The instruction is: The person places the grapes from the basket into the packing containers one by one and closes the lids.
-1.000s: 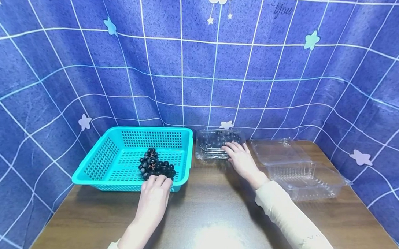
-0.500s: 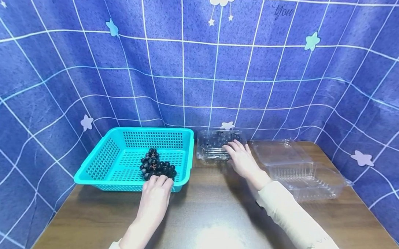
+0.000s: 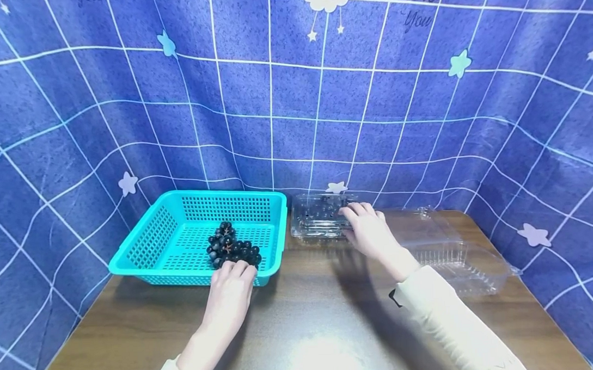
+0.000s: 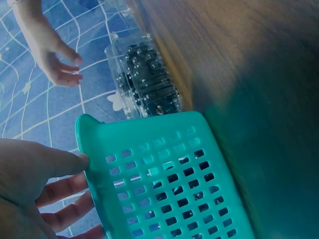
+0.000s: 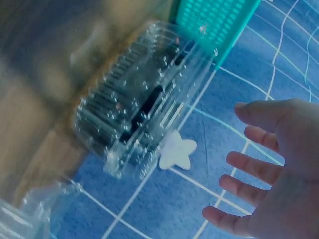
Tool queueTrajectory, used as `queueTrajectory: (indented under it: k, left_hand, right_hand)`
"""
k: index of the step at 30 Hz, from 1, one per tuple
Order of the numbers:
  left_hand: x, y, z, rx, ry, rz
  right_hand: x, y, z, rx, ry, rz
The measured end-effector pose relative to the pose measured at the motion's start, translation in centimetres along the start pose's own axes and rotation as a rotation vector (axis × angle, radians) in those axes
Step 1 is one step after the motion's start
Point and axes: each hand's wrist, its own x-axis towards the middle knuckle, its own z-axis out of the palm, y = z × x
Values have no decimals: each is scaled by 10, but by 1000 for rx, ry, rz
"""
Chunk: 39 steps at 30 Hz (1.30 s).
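Your right wrist cam shows right hand [image 5: 279, 174] fingers spread, holding nothing, apart from the clear grape clamshell [image 5: 139, 94]; head cam hides that gap. Left hand [image 3: 230, 296] flat on teal basket [image 3: 146, 242] rim.

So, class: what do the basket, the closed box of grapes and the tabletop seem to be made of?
Basket: likely moulded plastic, uniform teal with a grid of holes.
Box: thin clear plastic, glossy and ribbed, with the dark grapes showing through.
Tabletop: brown wood grain with a smooth sheen; could be wood or laminate.
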Motion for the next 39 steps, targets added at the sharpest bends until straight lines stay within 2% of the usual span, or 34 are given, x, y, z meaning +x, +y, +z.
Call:
queueTrajectory:
  k: [12, 22, 39]
  left_hand:
    - [0, -2, 2, 2, 13, 8]
    - [0, -2, 1, 3, 8, 15]
    - [1, -1, -2, 10, -4, 10]
  right_hand:
    - [-1, 19, -31, -35, 38, 13]
    - [-3, 39, -55, -40, 8, 72]
    - [-13, 82, -80, -62, 127, 70]
